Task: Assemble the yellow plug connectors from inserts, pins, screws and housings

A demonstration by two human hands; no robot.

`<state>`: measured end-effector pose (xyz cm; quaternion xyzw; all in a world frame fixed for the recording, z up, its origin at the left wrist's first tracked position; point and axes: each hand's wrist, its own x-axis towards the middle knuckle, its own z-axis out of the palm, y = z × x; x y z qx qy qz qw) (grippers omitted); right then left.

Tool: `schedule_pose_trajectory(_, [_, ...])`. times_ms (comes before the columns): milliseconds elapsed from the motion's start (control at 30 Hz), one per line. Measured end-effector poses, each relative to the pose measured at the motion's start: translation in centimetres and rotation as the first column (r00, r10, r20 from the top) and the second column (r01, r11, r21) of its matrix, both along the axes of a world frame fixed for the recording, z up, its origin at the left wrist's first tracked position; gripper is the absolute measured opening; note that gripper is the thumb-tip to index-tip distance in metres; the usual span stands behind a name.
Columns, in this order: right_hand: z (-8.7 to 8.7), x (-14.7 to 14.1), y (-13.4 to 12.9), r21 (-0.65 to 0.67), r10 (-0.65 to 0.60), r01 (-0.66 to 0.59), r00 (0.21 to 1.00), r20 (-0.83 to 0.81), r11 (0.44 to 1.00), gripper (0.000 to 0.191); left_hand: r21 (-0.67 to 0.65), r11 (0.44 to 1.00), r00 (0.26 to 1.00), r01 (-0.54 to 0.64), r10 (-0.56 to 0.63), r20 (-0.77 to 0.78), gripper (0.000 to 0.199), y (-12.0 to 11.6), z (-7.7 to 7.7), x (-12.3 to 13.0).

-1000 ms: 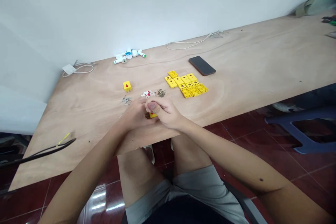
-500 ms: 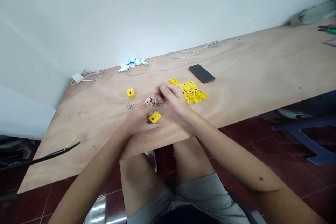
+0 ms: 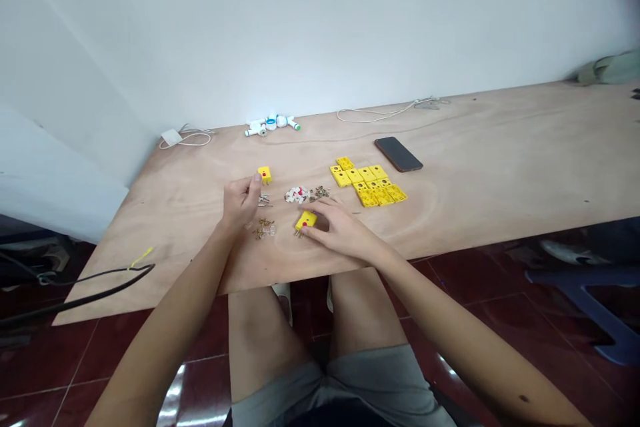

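A small yellow plug (image 3: 306, 219) with a red dot and metal prongs lies near the table's front edge. Thumb and fingers of my right hand (image 3: 345, 228) grip it from the right. My left hand (image 3: 240, 203) is closed in a pinch above the table, and whatever it holds is hidden. Just beyond it stands a second yellow plug (image 3: 265, 175). Silver pins (image 3: 264, 200) lie beside the left fingers, partly covered. Brass pieces (image 3: 263, 227) sit with small clear parts (image 3: 271, 231) between my hands. White and red bits (image 3: 298, 195) and dark screws (image 3: 320, 193) are piled farther back.
Yellow housing halves (image 3: 369, 177) lie grouped right of centre, with a phone (image 3: 399, 154) behind them. White pipe fittings (image 3: 273, 123) and white cables (image 3: 377, 113) are near the wall. A black cable (image 3: 115, 293) crosses the left table edge. A blue stool (image 3: 595, 300) stands at right.
My left hand has left the front plug and moved up and left, closing. My right hand has come down onto that plug. The view has shifted, and the brass pieces now show.
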<state>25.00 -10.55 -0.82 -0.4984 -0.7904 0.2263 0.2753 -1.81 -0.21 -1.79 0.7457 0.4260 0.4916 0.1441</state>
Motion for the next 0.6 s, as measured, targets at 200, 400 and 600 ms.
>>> schedule_pose_trajectory(200, [0.0,0.4,-0.2,0.031,0.061,-0.061,0.998,-0.021,0.998,0.054,0.032,0.999,0.999,-0.032,0.033,-0.013,0.058,1.6,-0.3,-0.1])
schedule_pose_trajectory(400, [1.2,0.0,4.4,0.14,0.002,0.012,0.995,-0.099,0.99,0.043,0.018,1.0,0.994,-0.014,0.016,-0.111,0.055,3.3,-0.7,-0.9])
schedule_pose_trajectory(600, [3.1,-2.2,13.2,0.117,0.061,-0.07,0.995,0.084,0.991,0.045,-0.036,0.998,0.979,0.043,-0.049,-0.196,0.055,4.0,-1.4,-1.2])
